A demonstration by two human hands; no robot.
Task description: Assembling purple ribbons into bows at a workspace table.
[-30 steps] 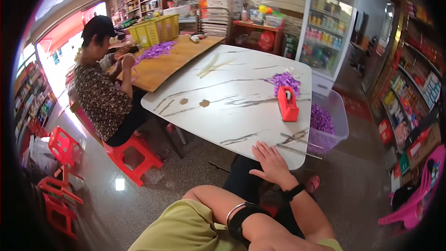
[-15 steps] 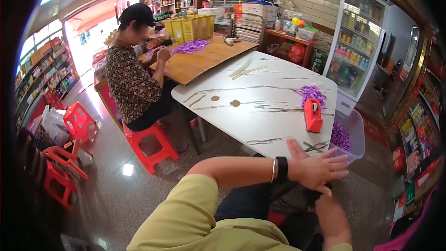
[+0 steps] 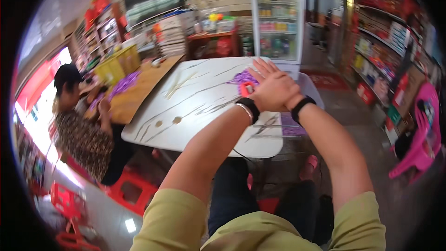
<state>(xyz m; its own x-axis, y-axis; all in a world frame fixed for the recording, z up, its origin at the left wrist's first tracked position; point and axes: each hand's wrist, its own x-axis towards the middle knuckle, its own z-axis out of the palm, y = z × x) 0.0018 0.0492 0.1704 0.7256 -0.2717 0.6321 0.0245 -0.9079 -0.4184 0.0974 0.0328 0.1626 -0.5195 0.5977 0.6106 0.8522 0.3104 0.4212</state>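
My two hands meet above the right end of the white marble-patterned table (image 3: 204,111). My left hand (image 3: 275,94) lies across my right hand, its fingers bent over it. Stretched fingers of my right hand (image 3: 264,69) show past the left one; the rest of it is hidden beneath. No object shows in either hand. Just left of my hands, partly covered by them, is a red tape dispenser (image 3: 246,89). Behind the dispenser lies a heap of purple ribbon pieces (image 3: 239,78). Each wrist wears a black band.
A person (image 3: 81,125) sits at left by a wooden board (image 3: 144,83) with purple ribbon and a yellow crate (image 3: 116,64). Pale strips (image 3: 179,85) lie on the table. A clear plastic bin (image 3: 312,88) stands right; a pink chair (image 3: 420,135) is farther right.
My view has swung right. My left hand, spread before, now rests over my right hand, and both arms reach farther forward. The scissors seen earlier on the table are out of sight.
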